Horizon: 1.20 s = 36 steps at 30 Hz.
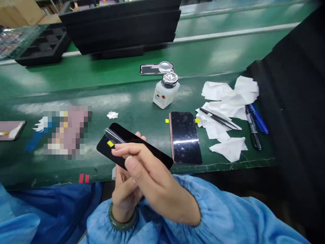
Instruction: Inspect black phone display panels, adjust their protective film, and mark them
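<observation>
My left hand (124, 196), a green bangle at its wrist, grips a black phone screen (157, 152) from beneath, its fingers showing at the far edge. The screen is tilted above the bench's front edge. My right hand (154, 179) lies across it, thumb and fingers drawn together at a clear film (114, 135) that curls up from the surface. A yellow pull tab (110, 143) sits on the film beside the fingertips; the exact pinch is partly hidden. To the right, a phone (186, 139) with a dark, smudged display and yellow tabs lies on the green bench.
Behind stands a white pump bottle (165, 93), near a phone frame (149, 69). White wipes (228, 149), black tweezers (215, 118) and markers (252, 130) lie right. A pinkish phone part (12, 130) is far left. Stacked black trays (122, 27) stand at the back.
</observation>
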Motion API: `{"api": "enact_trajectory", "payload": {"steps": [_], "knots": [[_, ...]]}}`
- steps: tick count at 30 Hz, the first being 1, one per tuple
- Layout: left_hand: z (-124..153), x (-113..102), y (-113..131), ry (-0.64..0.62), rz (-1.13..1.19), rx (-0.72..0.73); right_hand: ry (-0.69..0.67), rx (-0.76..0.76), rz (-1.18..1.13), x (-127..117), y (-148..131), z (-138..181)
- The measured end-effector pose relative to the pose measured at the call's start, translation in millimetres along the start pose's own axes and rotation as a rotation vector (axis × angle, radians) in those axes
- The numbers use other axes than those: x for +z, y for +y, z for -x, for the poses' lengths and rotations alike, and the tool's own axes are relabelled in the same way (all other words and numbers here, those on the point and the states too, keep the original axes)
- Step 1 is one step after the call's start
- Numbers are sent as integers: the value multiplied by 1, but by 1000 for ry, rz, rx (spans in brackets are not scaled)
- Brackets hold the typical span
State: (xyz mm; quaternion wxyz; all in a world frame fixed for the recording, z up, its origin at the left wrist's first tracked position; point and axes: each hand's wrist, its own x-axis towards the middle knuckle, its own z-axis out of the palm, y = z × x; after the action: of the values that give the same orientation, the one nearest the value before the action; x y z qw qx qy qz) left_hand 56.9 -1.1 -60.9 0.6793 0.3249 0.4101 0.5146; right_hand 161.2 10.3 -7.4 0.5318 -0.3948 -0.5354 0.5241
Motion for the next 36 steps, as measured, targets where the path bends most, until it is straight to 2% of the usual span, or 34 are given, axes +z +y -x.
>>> {"api": "enact_trajectory", "payload": {"steps": [2,4,6,8,11,12,14,16,18,21,24,31,36], "knots": [[-1,3,-2,-51,95,21,31,207,-336,0,3,-5],[-3,5,-2,-110,180,29,61,342,-643,-2,6,-10],[-4,6,-3,-146,217,30,61,425,-826,-6,5,-14],[-4,7,-4,-172,230,10,24,440,-876,-11,0,-14],[-3,6,-3,-164,250,-15,-37,267,-692,-27,-14,-7],[-2,6,-2,-154,257,-7,4,171,-540,-34,-18,-3],[-2,4,1,-138,267,17,181,13,-115,-52,-22,3],[-3,3,3,-140,269,30,296,18,297,-69,-20,9],[-3,3,5,-130,256,35,241,186,479,-83,-12,13],[-4,4,5,-102,237,20,83,422,390,-89,-1,19],[-4,7,5,-90,234,-9,20,507,289,-85,2,21],[-2,5,4,-71,231,2,38,607,242,-77,6,13],[-5,6,6,-100,260,4,41,658,62,-82,9,9]]}}
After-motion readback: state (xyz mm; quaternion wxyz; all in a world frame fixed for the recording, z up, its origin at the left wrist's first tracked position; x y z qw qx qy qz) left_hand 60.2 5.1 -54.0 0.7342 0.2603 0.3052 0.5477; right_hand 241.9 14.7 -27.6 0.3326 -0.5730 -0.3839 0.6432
